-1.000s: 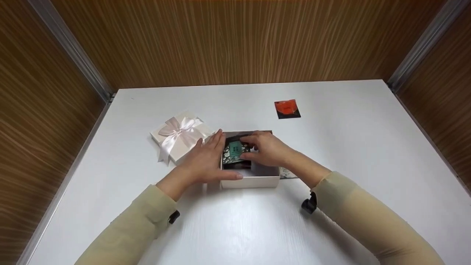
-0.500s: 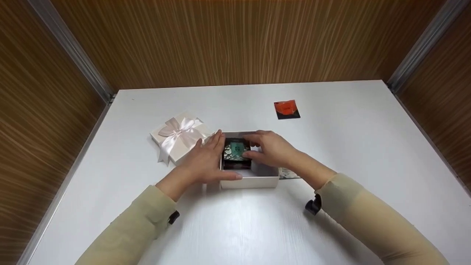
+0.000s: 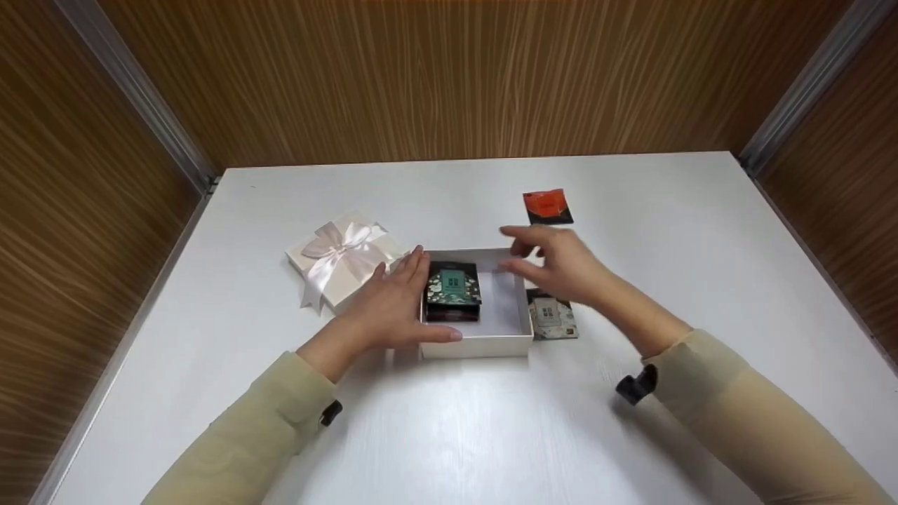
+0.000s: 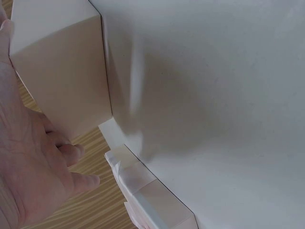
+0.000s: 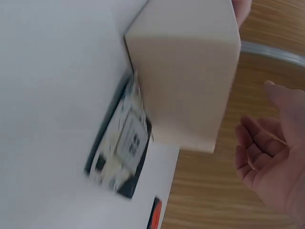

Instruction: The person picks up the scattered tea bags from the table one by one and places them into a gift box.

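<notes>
A white gift box (image 3: 476, 346) stands uncovered at the middle of the table. In its left half lies a green floral packet (image 3: 453, 284) on top of darker packets. My left hand (image 3: 384, 308) rests along the box's left side, fingers straight and thumb stretched over the front rim. Above the box's right rim hangs my right hand (image 3: 558, 263), thumb and fingers apart with nothing between them. A pale floral packet (image 3: 552, 317) lies against the right side of the box; the right wrist view also shows the pale packet (image 5: 124, 143) beside the box wall (image 5: 186, 86).
Left of the box lies its cream lid (image 3: 344, 259) with a satin bow. A red and black packet (image 3: 548, 206) sits farther back on the white table (image 3: 673, 266). Wood-grain panels (image 3: 463, 77) close off the back and both sides.
My right hand has let go of the green floral packet and moved right and up, out of the box. The pale packet has come into fuller view. My left hand has stayed in place.
</notes>
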The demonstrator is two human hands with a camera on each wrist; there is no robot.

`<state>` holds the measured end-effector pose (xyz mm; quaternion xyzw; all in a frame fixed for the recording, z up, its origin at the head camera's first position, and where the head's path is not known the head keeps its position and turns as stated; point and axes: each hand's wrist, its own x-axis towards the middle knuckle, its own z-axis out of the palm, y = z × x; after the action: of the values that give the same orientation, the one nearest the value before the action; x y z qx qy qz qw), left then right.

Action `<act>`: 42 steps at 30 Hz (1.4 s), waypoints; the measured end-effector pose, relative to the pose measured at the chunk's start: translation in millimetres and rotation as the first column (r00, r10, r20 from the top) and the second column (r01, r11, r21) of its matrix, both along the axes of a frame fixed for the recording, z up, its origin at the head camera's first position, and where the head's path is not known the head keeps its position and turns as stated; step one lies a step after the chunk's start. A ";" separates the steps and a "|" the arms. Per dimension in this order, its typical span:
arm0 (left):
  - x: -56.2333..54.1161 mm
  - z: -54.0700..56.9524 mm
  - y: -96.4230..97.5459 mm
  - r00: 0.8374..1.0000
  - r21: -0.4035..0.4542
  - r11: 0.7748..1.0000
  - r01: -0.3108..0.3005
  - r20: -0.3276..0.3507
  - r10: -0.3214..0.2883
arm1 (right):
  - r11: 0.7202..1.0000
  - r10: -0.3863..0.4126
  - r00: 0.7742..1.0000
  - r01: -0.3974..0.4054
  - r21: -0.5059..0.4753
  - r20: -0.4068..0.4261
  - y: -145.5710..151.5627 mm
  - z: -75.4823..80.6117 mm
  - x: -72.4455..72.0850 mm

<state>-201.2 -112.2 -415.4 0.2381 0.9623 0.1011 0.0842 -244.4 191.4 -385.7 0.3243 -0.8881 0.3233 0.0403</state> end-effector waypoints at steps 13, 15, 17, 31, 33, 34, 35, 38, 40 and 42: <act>0.5 0.4 -2.3 1.000 0.006 1.000 -0.005 0.006 0.005 | 0.998 -0.064 0.955 0.068 -0.003 0.291 85.0 -28.1 -0.8; 0.4 0.4 -2.5 1.000 0.004 1.000 -0.005 0.007 0.005 | 0.999 -0.050 0.939 0.053 0.001 0.340 88.3 -34.7 0.8; 0.5 0.5 -2.4 1.000 0.001 1.000 -0.006 0.007 0.006 | 0.999 -0.040 0.919 0.041 0.004 0.393 90.7 -41.0 1.6; 0.2 -0.6 -1.5 1.000 0.000 1.000 -0.007 0.004 0.007 | 0.998 -0.065 0.828 0.059 0.029 0.556 94.7 -63.9 4.6; -0.4 -0.8 -1.1 1.000 -0.004 1.000 -0.003 -0.002 0.003 | 0.997 -0.077 0.830 0.067 0.038 0.553 94.9 -64.7 4.7; -0.6 -1.0 -0.7 1.000 -0.007 1.000 -0.001 -0.006 0.001 | 0.997 -0.083 0.830 0.071 0.043 0.551 95.2 -65.1 4.5; -0.7 -1.1 -0.4 1.000 -0.009 1.000 0.001 -0.006 -0.001 | 0.997 -0.080 0.834 0.067 0.044 0.545 95.4 -65.7 4.3; -0.8 -1.2 0.3 1.000 -0.009 1.000 0.001 -0.004 -0.001 | 0.997 -0.072 0.849 0.055 0.048 0.524 95.4 -66.6 4.3; -0.4 -1.0 0.7 1.000 -0.008 1.000 0.000 0.002 0.000 | 0.998 -0.061 0.859 0.041 0.050 0.508 95.9 -67.4 4.4; -0.2 -0.9 0.9 1.000 -0.007 1.000 -0.002 0.005 0.002 | 0.998 -0.059 0.865 0.034 0.059 0.498 96.6 -67.8 4.9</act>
<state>-201.4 -111.3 -416.2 0.2367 0.9626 0.0985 0.0871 -239.5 288.0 -453.5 0.2091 -0.8834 0.3736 -0.1907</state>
